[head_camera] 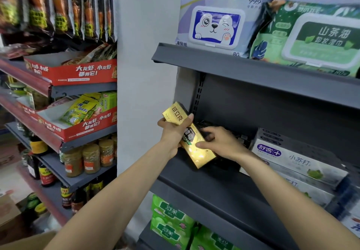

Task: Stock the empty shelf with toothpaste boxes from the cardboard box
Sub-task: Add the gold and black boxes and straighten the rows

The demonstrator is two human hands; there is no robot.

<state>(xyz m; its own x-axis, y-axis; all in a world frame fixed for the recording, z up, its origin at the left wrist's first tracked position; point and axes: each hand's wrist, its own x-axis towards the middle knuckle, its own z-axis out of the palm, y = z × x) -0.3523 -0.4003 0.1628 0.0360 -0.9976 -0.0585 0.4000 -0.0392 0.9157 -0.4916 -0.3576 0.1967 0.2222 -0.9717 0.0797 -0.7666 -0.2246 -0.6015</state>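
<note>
A gold toothpaste box [196, 152] with black side faces is held tilted over the left end of the dark grey shelf [194, 181]. My left hand [173, 131] grips it round the middle, thumb over the top face. My right hand [220, 142] touches its right side, thumb on the gold face, fingers reaching behind toward dark boxes [224, 131] lying at the back of the shelf. Whether those fingers hold anything is hidden. A corner of the cardboard box [29, 240] shows at the bottom left.
White toothpaste boxes [296, 158] are stacked on the same shelf to the right. Wet-wipe packs [214, 24] fill the shelf above, green tissue packs [171, 220] the one below. A white pillar [140, 74] separates this unit from sauce and snack shelves [78, 123] on the left.
</note>
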